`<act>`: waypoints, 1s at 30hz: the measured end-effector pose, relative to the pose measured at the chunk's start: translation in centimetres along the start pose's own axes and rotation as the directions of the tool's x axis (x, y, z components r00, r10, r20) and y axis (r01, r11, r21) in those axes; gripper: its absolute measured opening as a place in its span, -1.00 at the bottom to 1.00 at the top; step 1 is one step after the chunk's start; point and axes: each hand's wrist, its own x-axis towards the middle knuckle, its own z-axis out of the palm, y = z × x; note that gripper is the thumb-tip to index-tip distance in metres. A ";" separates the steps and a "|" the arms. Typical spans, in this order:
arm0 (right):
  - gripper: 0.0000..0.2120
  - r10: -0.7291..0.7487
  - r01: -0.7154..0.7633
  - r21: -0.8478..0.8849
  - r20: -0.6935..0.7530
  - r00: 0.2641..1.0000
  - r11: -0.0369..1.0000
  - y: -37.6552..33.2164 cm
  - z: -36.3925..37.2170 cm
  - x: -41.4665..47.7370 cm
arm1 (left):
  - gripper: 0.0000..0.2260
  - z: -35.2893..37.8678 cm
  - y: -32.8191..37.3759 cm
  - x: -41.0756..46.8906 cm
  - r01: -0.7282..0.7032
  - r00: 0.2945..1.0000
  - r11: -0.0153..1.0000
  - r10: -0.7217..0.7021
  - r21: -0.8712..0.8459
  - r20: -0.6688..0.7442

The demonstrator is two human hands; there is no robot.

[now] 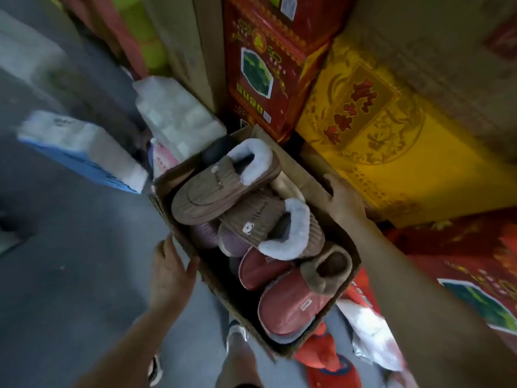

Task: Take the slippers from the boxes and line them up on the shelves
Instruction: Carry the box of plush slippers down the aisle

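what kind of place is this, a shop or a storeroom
Probably a shop's stockroom or a storage corner. Red and yellow printed cartons are stacked high, wrapped packs of tissue paper lie on the floor, and both hands hold an open cardboard box full of slippers.

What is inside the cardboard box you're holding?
The cardboard box holds slippers: two brown ribbed slippers with white fleece on top, red slippers nearer the person, and a purple slipper partly buried. Anything underneath is covered.

Ribbed brown corduroy slippers [223, 183] with fluffy white lining and smooth, faintly glossy red slippers [288, 306] fill a matt corrugated cardboard box [313, 175].
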 end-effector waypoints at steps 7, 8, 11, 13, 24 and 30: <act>-0.61 -0.006 0.001 0.028 0.173 0.985 1.000 0.6 2.8 5.1 | -0.57 3.7 0.6 -0.2 0.224 0.975 0.953 -0.222 -0.206 0.033; -0.66 -0.026 0.021 0.029 0.192 0.981 0.999 0.4 2.8 5.4 | -0.53 3.9 0.8 -0.2 0.249 0.968 0.945 -0.249 -0.214 0.025; -0.68 -0.077 0.074 0.021 0.199 0.977 0.997 0.1 3.5 6.1 | -0.37 4.8 1.2 -0.6 0.311 0.949 0.918 -0.312 -0.246 0.036; -0.59 -0.118 0.126 -0.037 0.169 0.978 0.991 0.0 4.1 6.3 | -0.35 4.9 1.4 -0.9 0.335 0.940 0.900 -0.340 -0.278 0.030; -0.78 -0.155 0.184 -0.216 0.145 0.977 0.959 -2.7 3.2 3.0 | -0.47 1.4 -0.8 -3.2 0.391 0.912 0.851 -0.409 -0.351 0.026; -0.76 -0.173 0.204 -0.234 0.146 0.974 0.951 -6.2 2.7 -2.0 | -0.50 -2.5 -5.4 -5.5 0.385 0.909 0.871 -0.414 -0.307 -0.036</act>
